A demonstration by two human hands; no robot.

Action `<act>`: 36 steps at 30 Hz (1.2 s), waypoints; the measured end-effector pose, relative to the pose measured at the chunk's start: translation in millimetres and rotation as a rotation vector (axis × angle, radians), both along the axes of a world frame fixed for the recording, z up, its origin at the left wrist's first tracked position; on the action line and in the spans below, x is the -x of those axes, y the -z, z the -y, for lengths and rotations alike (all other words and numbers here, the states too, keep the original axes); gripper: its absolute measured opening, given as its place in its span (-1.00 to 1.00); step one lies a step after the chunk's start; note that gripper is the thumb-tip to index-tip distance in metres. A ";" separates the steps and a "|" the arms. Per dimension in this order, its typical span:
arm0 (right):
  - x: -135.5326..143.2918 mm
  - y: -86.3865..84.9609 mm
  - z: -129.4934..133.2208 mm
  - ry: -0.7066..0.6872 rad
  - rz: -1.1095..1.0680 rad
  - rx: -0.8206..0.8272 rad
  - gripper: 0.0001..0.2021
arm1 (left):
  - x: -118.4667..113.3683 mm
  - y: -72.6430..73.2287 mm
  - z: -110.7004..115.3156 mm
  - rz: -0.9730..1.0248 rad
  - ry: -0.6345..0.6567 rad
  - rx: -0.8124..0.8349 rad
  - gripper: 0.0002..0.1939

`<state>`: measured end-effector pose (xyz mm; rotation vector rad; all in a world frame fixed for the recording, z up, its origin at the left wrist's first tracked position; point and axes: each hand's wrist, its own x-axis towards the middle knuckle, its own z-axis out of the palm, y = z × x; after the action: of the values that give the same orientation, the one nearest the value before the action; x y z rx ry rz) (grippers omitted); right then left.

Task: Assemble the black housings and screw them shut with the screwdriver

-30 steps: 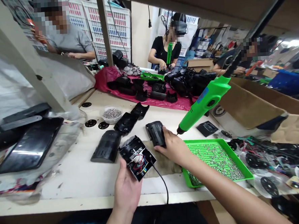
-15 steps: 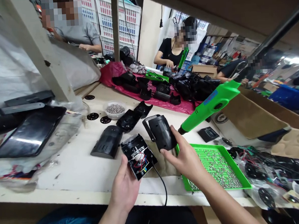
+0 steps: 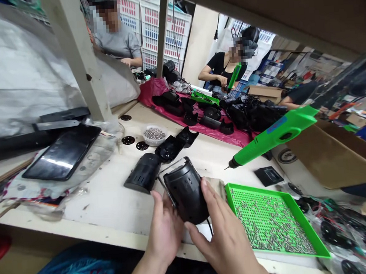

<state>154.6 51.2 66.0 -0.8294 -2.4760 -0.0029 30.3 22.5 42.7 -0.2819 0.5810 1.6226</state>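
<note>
Between my two hands, above the front of the white table, is a black plastic housing with a metal bracket around its upper end. My left hand supports it from the left and below, fingers partly hidden behind it. My right hand grips its right side, thumb at the lower edge. The wired half seen earlier is now hidden beneath the cover. A black cable hangs from the lower end. Just beyond lie a black half-shell and an open black shell.
A green electric screwdriver hangs at the right above a green tray of screws. A bowl of small metal parts stands farther back. A black tablet lies left. Two people sit across the table, beside black parts on pink sheeting.
My right hand has brought the black cover with the bracket down and left onto the wired half in my left hand. The view has shifted slightly left and up.
</note>
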 end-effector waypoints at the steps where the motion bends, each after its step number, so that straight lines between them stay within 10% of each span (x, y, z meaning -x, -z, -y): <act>1: 0.2 1.5 -1.6 0.008 -0.003 0.019 -0.31 | -0.1 1.2 0.5 -0.011 0.004 -0.017 -0.34; 24: -7.8 -6.1 -12.4 -0.043 0.071 0.217 -0.22 | -8.0 14.4 5.4 -0.367 0.073 -0.078 -0.32; 36: -12.6 4.6 -6.1 -0.005 0.035 0.195 -0.13 | -12.0 -4.0 -4.9 -0.601 0.121 0.148 -0.27</act>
<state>167.2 57.3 61.4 -0.9098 -2.5407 0.2312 42.3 27.4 46.7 0.1440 1.1537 1.5421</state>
